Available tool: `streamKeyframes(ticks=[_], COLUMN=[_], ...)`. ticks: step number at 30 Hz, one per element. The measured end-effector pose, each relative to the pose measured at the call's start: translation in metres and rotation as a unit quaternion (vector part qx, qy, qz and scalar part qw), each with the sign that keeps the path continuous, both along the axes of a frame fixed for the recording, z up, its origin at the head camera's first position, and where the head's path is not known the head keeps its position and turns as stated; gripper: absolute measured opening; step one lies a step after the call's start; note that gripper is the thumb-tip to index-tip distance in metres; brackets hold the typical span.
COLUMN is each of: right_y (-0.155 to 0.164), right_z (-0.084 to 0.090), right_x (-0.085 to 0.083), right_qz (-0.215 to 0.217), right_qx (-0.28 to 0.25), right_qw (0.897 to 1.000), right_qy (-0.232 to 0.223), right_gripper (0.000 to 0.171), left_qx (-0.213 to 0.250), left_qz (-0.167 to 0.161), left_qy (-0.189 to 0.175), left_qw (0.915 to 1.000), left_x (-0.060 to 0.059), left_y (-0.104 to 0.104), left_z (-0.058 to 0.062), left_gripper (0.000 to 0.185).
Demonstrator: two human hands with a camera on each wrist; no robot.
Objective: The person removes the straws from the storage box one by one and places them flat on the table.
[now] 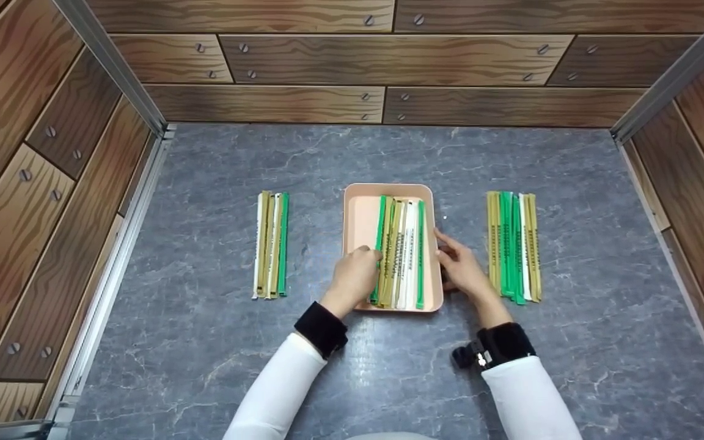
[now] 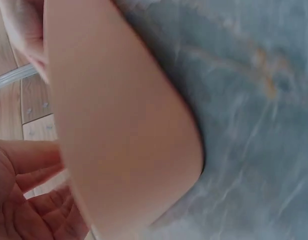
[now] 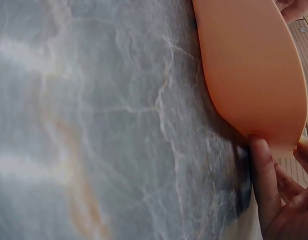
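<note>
Wood-patterned panels (image 1: pixel 309 104) enclose a grey marbled tabletop (image 1: pixel 199 360). Inside the peach tray (image 1: pixel 361 226), the left hand (image 1: pixel 357 273) bends its fingers at the leftmost green packet (image 1: pixel 381 214) (whether it pinches that packet, I cannot tell). Beside the tray's right wall, the right hand (image 1: pixel 463 269) touches it with loosely extended fingers, grasping nothing. Farther out, things look partway done: one row of slim packets (image 1: pixel 399 253) sits in the tray, while a left group (image 1: pixel 271 244) and a right group (image 1: pixel 514 244) lie outside it.
</note>
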State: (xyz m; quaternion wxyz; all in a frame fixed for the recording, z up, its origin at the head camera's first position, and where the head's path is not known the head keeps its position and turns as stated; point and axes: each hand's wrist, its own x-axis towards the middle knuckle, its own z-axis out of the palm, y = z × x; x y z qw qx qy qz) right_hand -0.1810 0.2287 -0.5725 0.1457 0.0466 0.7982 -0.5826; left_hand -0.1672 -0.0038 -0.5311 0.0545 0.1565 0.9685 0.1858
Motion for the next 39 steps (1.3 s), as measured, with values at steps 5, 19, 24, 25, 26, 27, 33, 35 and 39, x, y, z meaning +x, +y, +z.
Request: streamKeyframes(ticks=[5,19,24,25,26,27,33,35,39], right_y=[0.0,0.0,0.001,0.001,0.001,0.001,0.001,0.001,0.001], right_z=[-0.001,-0.001,-0.002,-0.002,-0.002,-0.002,0.0,0.0,0.0], right_x=[0.0,-0.001,0.0,0.0,0.0,0.001,0.001,0.001,0.001], right_qz=[0.007,-0.001,-0.002,-0.003,-0.002,-0.001,0.0,-0.001,0.001], right_qx=[0.012,0.011,0.007,0.007,0.007,0.006,-0.006,-0.008,-0.001], right_qw=[0.999,0.999,1.0,1.0,1.0,1.0,1.0,1.0,1.0], right_qy=[0.031,0.033,0.023,0.023,0.022,0.021,0.009,0.004,0.004], right_gripper=[0.051,0.051,0.051,0.051,0.051,0.051,0.052,0.052,0.052], left_qx=[0.014,-0.006,0.0,0.003,0.004,0.005,-0.007,-0.015,-0.024], left_qz=[-0.003,0.035,0.052,0.054,0.056,0.057,0.063,0.068,0.083], left_qy=[0.018,0.057,0.034,0.029,0.024,0.021,0.014,0.015,0.024], left_qw=[0.9997,0.9977,0.9981,0.9981,0.9982,0.9982,0.9979,0.9975,0.9959], left_x=[-0.001,-0.001,-0.004,-0.005,-0.005,-0.005,-0.005,-0.005,-0.005], left_y=[0.004,0.012,0.012,0.011,0.011,0.01,0.008,0.008,0.008], left_z=[-0.012,-0.026,-0.027,-0.027,-0.027,-0.027,-0.024,-0.023,-0.022], left_gripper=[0.015,0.016,0.013,0.011,0.011,0.011,0.012,0.012,0.018])
